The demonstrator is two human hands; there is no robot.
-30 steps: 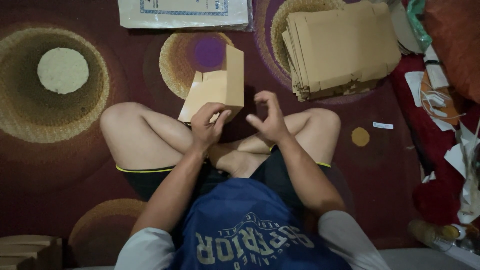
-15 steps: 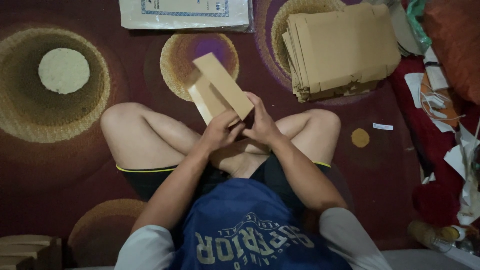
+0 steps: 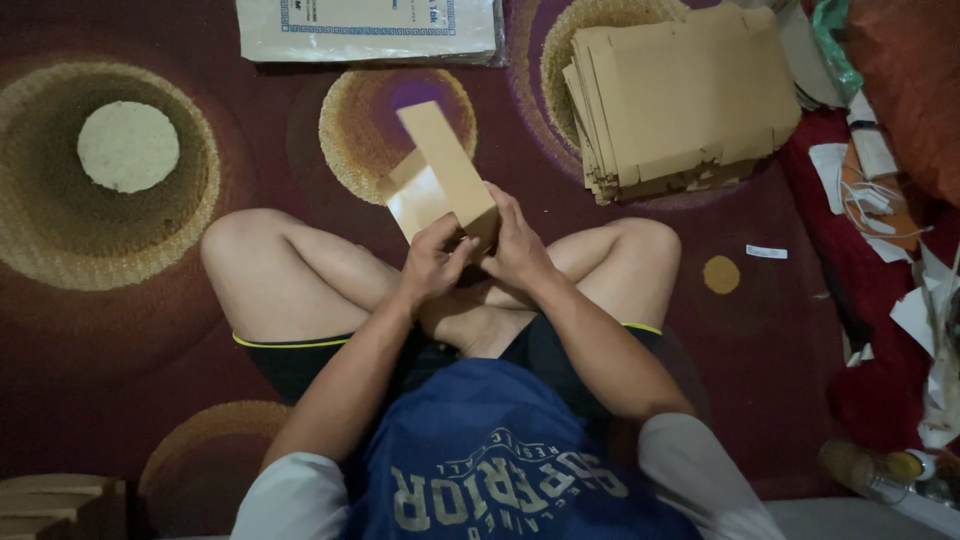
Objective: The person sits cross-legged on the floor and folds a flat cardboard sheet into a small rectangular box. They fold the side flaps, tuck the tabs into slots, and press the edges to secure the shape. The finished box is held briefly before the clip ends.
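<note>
We sit cross-legged on a dark red carpet (image 3: 150, 330) w/ tan circle patterns, seen from above. Both our hands grasp a small brown cardboard box (image 3: 440, 180), tilted, held over our crossed legs. Left hand (image 3: 432, 262) pinches its near end, fingers curled on it; right hand (image 3: 518, 245) clasps the same end from the other side. A stack of flat cardboard blanks (image 3: 680, 100) lies upper right, well apart. A plastic-wrapped packet (image 3: 370, 28) lies at top.
</note>
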